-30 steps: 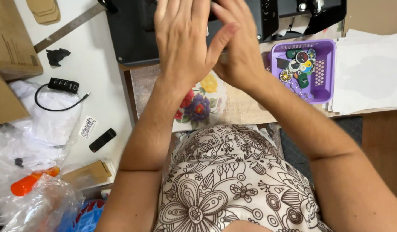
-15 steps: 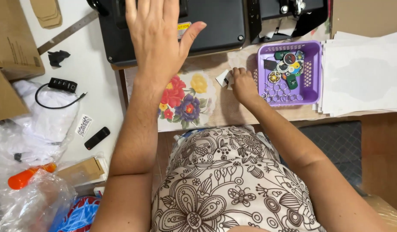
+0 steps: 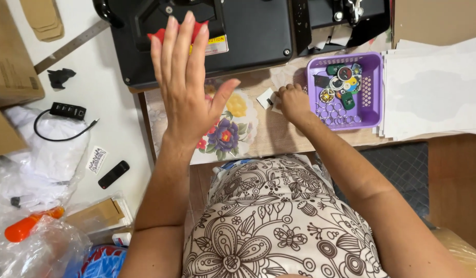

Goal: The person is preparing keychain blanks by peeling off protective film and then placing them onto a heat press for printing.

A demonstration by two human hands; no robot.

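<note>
While left hand hovers flat, fingers apart, over black press, right hand pinches small white paper piece beside purple basket

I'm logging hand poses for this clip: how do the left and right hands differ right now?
The left hand is raised over the black press, open and flat with fingers spread, holding nothing. The right hand is down on the table, curled shut on small white paper pieces beside the purple basket. Both are bare.
</note>
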